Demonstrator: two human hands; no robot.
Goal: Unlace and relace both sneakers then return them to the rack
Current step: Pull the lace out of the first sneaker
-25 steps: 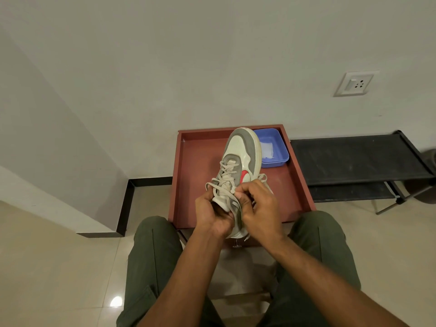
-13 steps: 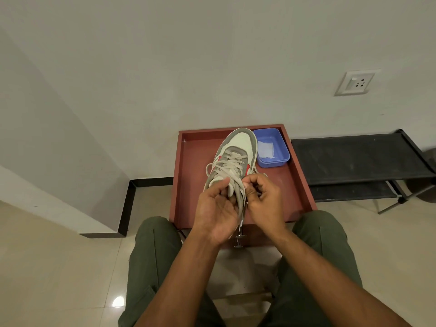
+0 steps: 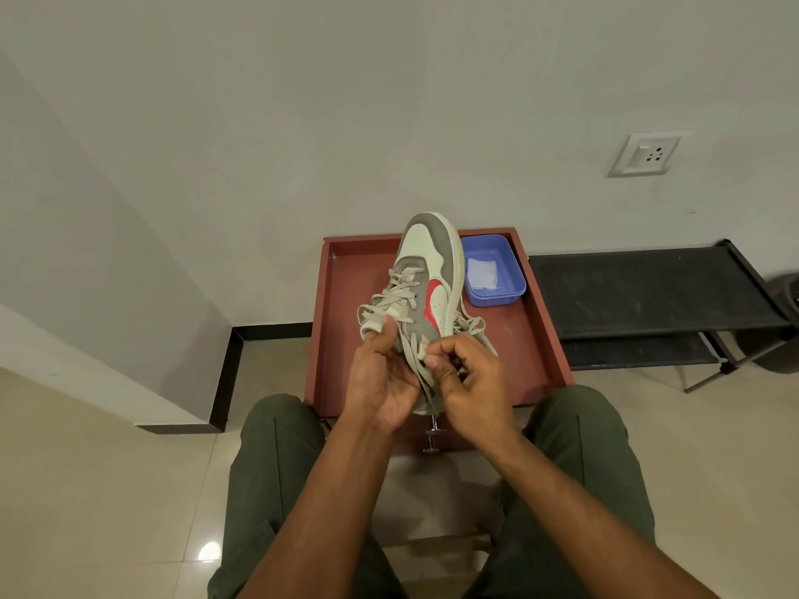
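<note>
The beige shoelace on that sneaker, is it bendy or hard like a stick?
Probably bendy: the flat beige shoelace droops in loose loops off the grey and white sneaker. It looks light, since the right hand pinches it with just fingertips. It likely slides easily.

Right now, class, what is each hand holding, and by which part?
The left hand grips the sneaker at its heel end. The right hand pinches the lace beside the top eyelets.

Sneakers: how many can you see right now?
1. The sneaker is held up over the red tray, left hand gripping it, right hand pinching its lace. The second sneaker isn't visible; the rack shows none.
</note>
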